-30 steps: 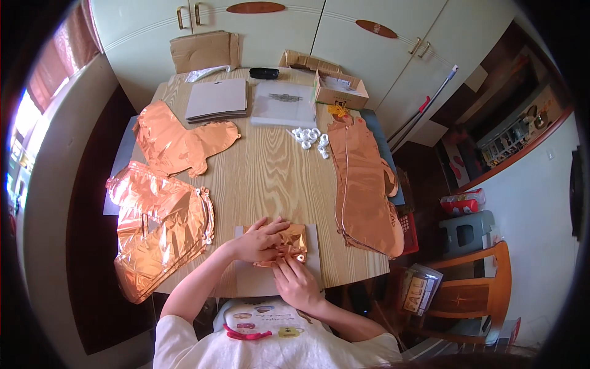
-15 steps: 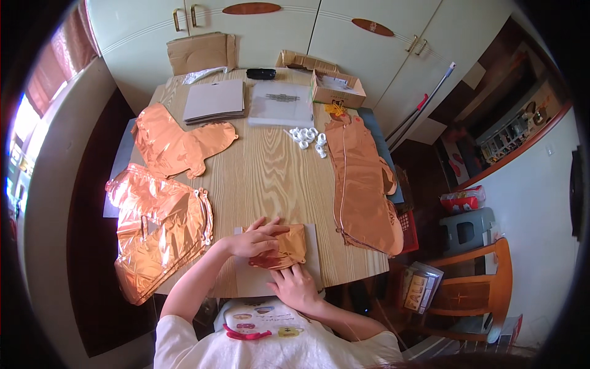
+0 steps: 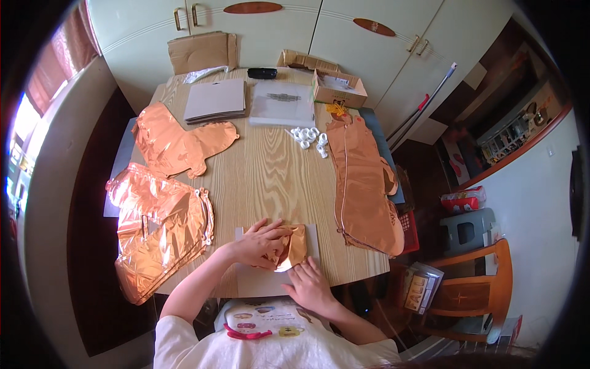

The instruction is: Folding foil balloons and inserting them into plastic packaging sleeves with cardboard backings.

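Note:
A folded copper-coloured foil balloon (image 3: 297,245) lies on a grey card (image 3: 261,284) at the table's near edge. My left hand (image 3: 263,245) is over its left half, fingers bent and closed on the foil, which creases up beneath them; the fingertips are partly hidden. Flat on the card, my right hand (image 3: 310,285) rests with fingers stretched out, their tips at the foil's lower right edge.
Unfolded foil balloons lie at the left (image 3: 163,227) and a stack of them (image 3: 365,190) at the right. Farther back are grey cards (image 3: 215,99), clear plastic bags (image 3: 281,106), white ribbon rolls (image 3: 305,136), a black case (image 3: 262,73) and an open box (image 3: 339,89).
My left hand's fingers have bent in and the foil beneath has bunched up. My right hand has slid rightward, from the foil's lower middle to its lower right edge.

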`<move>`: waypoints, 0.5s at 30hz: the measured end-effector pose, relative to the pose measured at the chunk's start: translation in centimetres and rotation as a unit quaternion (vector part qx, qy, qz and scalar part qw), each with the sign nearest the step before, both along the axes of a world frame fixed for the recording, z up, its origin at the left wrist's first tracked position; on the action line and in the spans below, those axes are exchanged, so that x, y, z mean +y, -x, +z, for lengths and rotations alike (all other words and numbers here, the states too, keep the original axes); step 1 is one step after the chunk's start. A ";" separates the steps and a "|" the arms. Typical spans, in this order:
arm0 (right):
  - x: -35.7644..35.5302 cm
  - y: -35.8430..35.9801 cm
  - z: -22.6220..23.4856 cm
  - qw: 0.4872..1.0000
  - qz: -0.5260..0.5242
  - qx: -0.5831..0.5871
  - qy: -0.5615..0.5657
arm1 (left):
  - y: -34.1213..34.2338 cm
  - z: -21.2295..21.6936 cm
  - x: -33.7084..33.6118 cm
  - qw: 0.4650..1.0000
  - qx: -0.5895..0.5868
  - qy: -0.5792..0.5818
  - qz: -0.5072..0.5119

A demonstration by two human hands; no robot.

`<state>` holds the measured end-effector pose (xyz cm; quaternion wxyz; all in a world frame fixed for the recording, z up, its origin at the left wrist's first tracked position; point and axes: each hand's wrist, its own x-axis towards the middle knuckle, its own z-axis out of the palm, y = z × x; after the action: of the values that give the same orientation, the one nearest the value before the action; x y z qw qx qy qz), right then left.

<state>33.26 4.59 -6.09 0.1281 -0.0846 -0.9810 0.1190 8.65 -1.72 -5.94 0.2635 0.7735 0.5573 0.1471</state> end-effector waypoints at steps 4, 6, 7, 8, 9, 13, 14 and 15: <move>2.5 -1.8 0.1 0.983 -0.077 0.147 0.078 | -0.2 0.5 0.1 1.000 -0.005 0.010 0.023; 3.9 -0.3 2.1 0.981 -0.088 0.149 0.091 | 0.1 -0.5 -0.1 0.999 -0.024 -0.002 0.041; 4.7 1.2 2.9 0.982 -0.082 0.146 0.092 | 0.2 -1.0 -0.2 0.998 -0.034 -0.007 0.051; 5.3 2.6 3.4 0.983 -0.076 0.142 0.091 | 0.0 -1.2 -0.3 0.997 -0.040 -0.007 0.060; 5.5 3.6 3.3 0.988 -0.066 0.087 0.108 | 0.0 -1.2 -0.2 0.997 -0.045 -0.006 0.067; 6.6 6.5 1.2 1.000 -0.009 0.028 -0.009 | -0.5 1.1 0.2 0.994 -0.061 0.012 0.091; 6.5 6.7 0.8 1.000 -0.012 0.014 -0.009 | -0.5 1.2 0.2 0.995 -0.052 0.008 0.088; 6.4 6.8 0.4 1.000 -0.015 0.000 -0.009 | -0.5 1.2 0.2 0.996 -0.043 0.003 0.084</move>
<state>26.43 11.03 -5.64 0.1303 -0.0983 -0.9807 0.1077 9.14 -1.52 -4.73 0.2764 0.7159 0.6092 0.1999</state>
